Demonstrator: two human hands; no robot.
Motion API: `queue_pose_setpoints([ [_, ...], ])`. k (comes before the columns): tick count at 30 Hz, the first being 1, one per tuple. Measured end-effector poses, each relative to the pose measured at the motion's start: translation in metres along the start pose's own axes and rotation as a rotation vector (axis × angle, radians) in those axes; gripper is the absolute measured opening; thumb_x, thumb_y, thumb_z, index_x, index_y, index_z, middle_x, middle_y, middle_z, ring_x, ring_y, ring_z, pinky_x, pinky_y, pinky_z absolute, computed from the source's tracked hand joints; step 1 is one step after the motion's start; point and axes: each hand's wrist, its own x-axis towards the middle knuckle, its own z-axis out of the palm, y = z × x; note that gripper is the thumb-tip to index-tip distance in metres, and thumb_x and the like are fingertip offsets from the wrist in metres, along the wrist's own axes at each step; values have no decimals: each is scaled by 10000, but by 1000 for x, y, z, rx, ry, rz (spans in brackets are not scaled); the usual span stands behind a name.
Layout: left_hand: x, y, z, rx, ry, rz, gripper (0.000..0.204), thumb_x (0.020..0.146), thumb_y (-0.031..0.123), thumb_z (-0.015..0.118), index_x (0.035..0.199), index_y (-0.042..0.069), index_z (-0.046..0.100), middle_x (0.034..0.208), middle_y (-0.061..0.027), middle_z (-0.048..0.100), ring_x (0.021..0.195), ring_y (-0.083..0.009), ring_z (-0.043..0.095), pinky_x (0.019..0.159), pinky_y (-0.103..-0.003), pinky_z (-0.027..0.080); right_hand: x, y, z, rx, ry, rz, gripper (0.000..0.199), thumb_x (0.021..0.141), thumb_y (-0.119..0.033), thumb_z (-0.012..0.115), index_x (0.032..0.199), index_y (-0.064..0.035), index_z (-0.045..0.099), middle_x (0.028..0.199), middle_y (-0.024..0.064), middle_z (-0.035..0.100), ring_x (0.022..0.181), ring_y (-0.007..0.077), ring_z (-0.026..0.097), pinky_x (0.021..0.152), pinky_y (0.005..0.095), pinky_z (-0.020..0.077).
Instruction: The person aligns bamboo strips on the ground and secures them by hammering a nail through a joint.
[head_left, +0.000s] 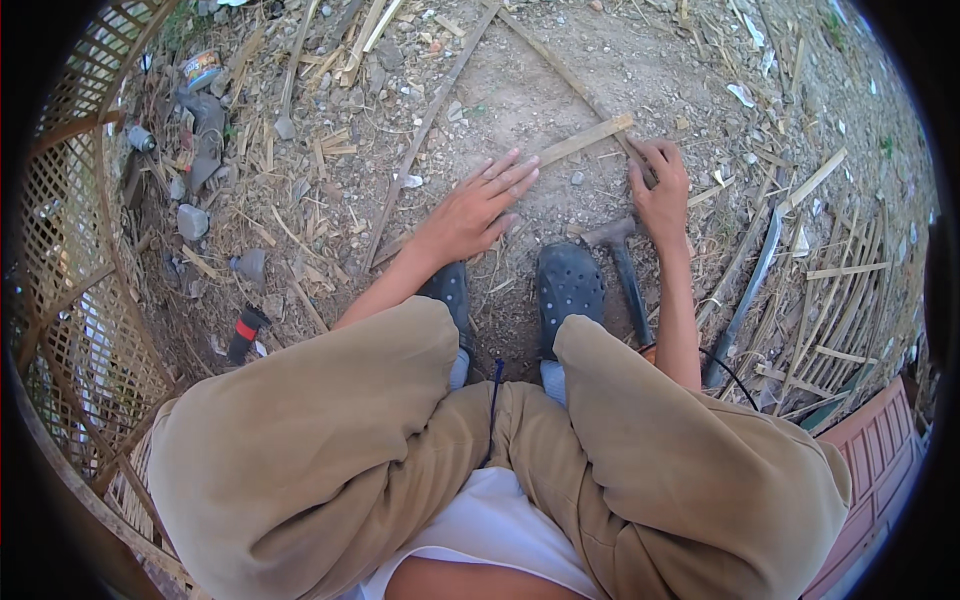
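Observation:
On the dirt, two long wooden strips, the left strip [432,118] and the right strip [560,68], converge at the far end and spread apart toward me. A shorter, paler wooden slat [585,139] lies slantwise between them, its far end near the right strip. My left hand [470,212] rests on this slat with fingers stretched out, covering its middle. The fingers of my right hand [660,192] are curled around the near end of the right strip, thumb and fingertips pinching it. A hammer [628,275] with a dark handle lies beside my right forearm.
To the right lie a long-bladed machete [768,255] and a rack of thin bamboo slats [845,295]. An open-weave basket [85,270] curves along the left edge. A black-and-red cylinder [245,333], stones and wood scraps litter the left ground. A reddish panel [880,450] stands lower right.

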Motion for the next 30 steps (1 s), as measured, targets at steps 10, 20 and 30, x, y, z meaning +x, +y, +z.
queue_pose_setpoints([
  [10,1,-8,6,-22,46,-4,689,977,31,627,1634,168,469,1724,-38,403,1616,-354,308,1307,-552,307,-2,-3,1,1,6,26,337,909,-27,738,1239,-88,764,1132,137,659,1057,334,653,940,429,532],
  [20,2,-10,7,-69,123,-1,628,981,-27,599,1579,159,553,1663,-37,501,1573,-365,395,1263,-536,381,0,-4,3,-34,28,-32,330,912,-32,738,1237,-83,757,1120,139,657,1062,337,648,953,434,527],
  [30,2,-11,8,-80,148,18,670,949,-83,571,1572,166,561,1662,-32,504,1569,-356,406,1254,-524,400,-2,-3,5,-21,31,-20,328,912,-33,741,1235,-89,759,1143,136,665,1080,337,656,957,432,532],
])
